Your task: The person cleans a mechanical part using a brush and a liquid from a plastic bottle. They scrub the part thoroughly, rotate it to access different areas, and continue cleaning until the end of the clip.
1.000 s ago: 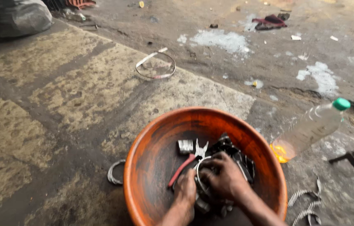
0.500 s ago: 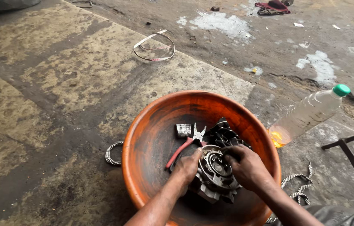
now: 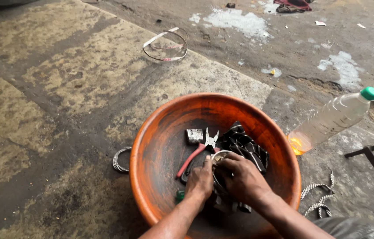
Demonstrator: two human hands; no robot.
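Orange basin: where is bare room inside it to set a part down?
The round orange plastic basin is bare along its left wall, beside the red-handled pliers. Middle and right are crowded: left hand, right hand, dark metal part.

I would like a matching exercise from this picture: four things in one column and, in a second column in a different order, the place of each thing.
Things:
1. red-handled metal pliers
2. clear plastic bottle with green cap
3. loop of white strap
4. coil of grey wire

Places:
A. on the ground, touching the left outside of the round orange basin
B. lying on its side, right of the basin
C. inside the basin, before the hands
D. on the pavement, far beyond the basin

Pairs: 1-C, 2-B, 3-D, 4-A
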